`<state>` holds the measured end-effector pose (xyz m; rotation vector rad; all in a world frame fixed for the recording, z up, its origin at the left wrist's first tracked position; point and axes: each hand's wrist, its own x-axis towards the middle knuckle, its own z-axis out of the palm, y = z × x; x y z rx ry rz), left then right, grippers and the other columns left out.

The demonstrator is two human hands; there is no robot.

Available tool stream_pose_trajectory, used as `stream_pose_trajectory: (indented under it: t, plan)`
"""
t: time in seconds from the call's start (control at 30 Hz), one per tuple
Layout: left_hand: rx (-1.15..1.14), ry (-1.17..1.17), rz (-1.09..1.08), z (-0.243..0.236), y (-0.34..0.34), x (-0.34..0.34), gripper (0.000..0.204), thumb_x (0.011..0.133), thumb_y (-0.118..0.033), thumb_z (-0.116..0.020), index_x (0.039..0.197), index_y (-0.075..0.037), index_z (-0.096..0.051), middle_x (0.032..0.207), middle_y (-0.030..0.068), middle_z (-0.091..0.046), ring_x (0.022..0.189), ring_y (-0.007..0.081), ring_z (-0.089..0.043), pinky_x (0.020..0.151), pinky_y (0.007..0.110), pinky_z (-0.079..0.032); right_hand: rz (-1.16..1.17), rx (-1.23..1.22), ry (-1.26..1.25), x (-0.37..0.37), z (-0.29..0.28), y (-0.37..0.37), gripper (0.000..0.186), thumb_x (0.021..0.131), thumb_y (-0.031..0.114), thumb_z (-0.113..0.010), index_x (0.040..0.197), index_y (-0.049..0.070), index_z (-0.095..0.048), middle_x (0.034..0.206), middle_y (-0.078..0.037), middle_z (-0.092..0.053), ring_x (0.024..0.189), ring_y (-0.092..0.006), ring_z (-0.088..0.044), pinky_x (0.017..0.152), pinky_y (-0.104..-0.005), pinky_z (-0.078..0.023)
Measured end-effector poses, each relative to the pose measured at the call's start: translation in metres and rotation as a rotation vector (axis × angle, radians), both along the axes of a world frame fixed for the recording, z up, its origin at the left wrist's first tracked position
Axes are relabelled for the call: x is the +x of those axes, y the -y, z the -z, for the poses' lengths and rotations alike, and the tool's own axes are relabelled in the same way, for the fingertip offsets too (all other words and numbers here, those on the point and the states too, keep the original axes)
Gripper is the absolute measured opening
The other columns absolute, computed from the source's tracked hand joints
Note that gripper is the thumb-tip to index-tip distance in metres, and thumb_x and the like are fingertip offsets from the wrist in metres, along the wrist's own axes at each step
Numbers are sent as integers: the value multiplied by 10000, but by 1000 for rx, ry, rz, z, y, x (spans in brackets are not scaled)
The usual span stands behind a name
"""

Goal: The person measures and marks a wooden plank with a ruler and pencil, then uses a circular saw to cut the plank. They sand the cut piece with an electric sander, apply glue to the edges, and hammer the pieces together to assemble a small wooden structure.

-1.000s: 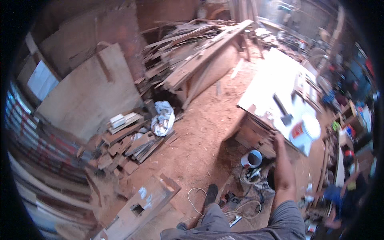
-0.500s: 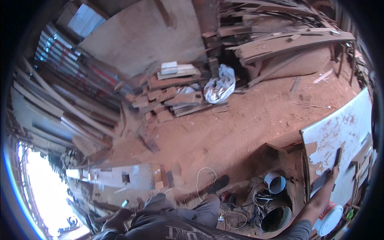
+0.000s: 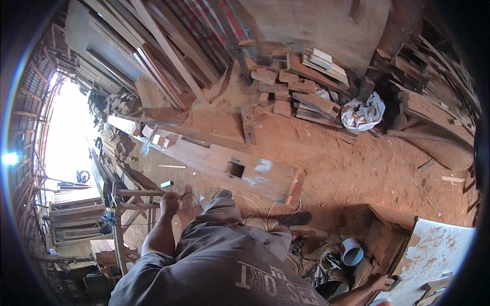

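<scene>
At the lower right, my right hand point(image 3: 382, 283) is closed around a small dark block-like object point(image 3: 393, 282), whose kind I cannot make out. It is at the near left edge of a white-topped board point(image 3: 434, 250), where the white surface is patchy with brown. My left hand point(image 3: 170, 202) is out to the left with its fingers curled, beside the corner of a wooden frame point(image 3: 139, 193). Whether anything sits inside those fingers is hidden. Just beyond it lies a small white and green bottle point(image 3: 167, 184).
A long plank with a square hole point(image 3: 204, 158) stretches across the sawdust floor. Buckets point(image 3: 352, 252) stand left of the board, and cables point(image 3: 263, 214) run by my feet. Stacked wood offcuts point(image 3: 301, 84) and a white sack point(image 3: 363, 112) lie ahead.
My view has swung to the left. My right hand has come from over the white surface to its near edge, still holding the dark object. My left hand has come further into view.
</scene>
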<state>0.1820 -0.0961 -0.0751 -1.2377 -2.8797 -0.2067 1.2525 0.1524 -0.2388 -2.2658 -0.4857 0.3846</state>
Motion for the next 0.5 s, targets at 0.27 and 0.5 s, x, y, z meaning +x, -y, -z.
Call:
stream_pose_trajectory:
  t: [0.27,0.5]
  plan:
    - [493,-132,101,-136,-89,-133,493,791,-37,-732,1280,-85,-689,1303,157,-670,1235,373,-605,1068,469,-474,-465,131,-119,-282,-106,35,617,1074,153,-525,1642,-12,-349,1513,-221,-581,1290,-321,-644,1056,-434,-526]
    - [201,135,825,-155,-169,-234,617,770,-209,-847,1360,-121,-692,1386,109,-671,1335,340,-559,1135,508,-415,-392,328,242,-610,-178,53,588,1061,367,-604,1522,11,-523,1324,-159,-672,1203,-294,-648,1010,-436,-525]
